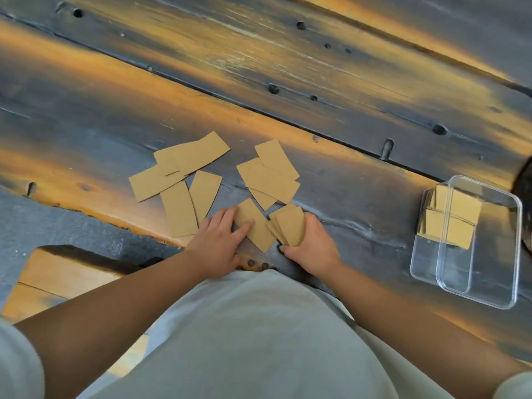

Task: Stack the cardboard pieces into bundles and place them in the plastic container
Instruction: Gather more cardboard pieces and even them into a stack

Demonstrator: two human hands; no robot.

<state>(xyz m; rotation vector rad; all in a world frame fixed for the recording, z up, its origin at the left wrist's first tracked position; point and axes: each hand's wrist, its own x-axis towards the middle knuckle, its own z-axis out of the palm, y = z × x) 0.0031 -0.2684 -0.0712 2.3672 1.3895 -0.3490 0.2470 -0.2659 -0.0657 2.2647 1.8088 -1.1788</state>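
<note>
Brown cardboard pieces lie scattered on a dark wooden table: one loose group [178, 180] to the left and another [272, 175] in the middle. My right hand [312, 247] is shut on a fanned stack of cardboard pieces [289, 226], held on edge near the table's front. My left hand [220, 240] presses its fingers and thumb on a single cardboard piece [256, 226] lying flat beside that stack. At the right stands a clear plastic container [472, 289] with bundles of cardboard [452, 220] in its far end.
The table's front edge runs irregularly at the lower left, with a gap [72, 272] showing floor below. A dark round object [525, 203] sits at the right edge, just beyond the container. My light shirt fills the bottom of the view.
</note>
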